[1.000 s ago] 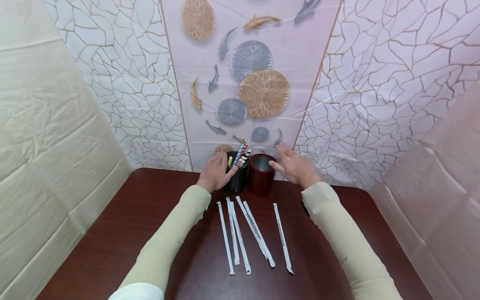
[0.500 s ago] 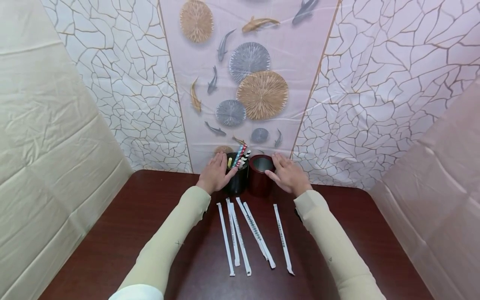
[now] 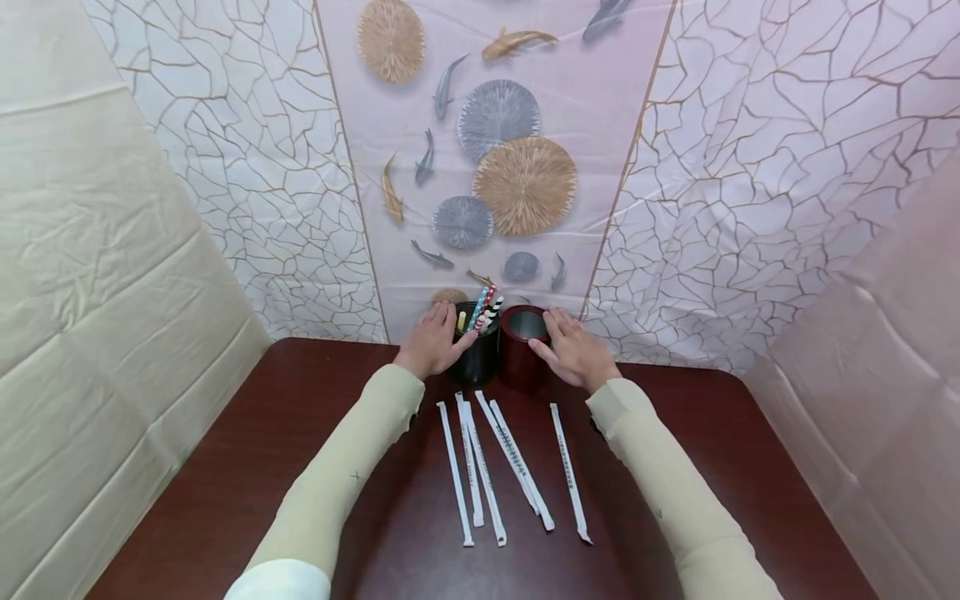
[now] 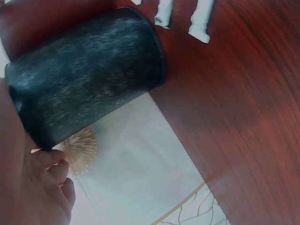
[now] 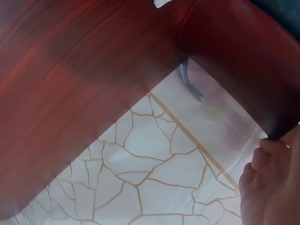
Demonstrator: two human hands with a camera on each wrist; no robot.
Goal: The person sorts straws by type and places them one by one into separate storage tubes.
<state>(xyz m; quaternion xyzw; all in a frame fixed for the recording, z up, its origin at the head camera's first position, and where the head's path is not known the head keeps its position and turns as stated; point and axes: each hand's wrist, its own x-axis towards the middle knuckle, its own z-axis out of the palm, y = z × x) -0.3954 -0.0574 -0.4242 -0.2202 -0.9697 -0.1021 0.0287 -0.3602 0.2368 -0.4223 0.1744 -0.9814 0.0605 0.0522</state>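
At the back of the table a black cup (image 3: 474,363) holds several striped and dotted straws (image 3: 486,312) and a short yellow stick (image 3: 461,320). Beside it on the right stands a dark red cup (image 3: 522,362), with no contents visible. My left hand (image 3: 433,343) rests against the black cup's left rim, thumb towards the front, fingers reaching along the far side. Against the red cup's right rim lies my right hand (image 3: 576,350), its thumb over the near edge. In the left wrist view, the fingers (image 4: 54,171) touch the rim of the black cup.
Several straws in white paper wrappers (image 3: 513,462) lie lengthwise on the dark red-brown table (image 3: 300,467) in front of the cups. A patterned cloth wall (image 3: 300,208) rises directly behind the cups. Beige cloth (image 3: 90,292) hangs on both sides.
My right hand has moved left and down, from just off the red cup to resting on its rim. The left hand stays at the black cup. The straws have not moved.
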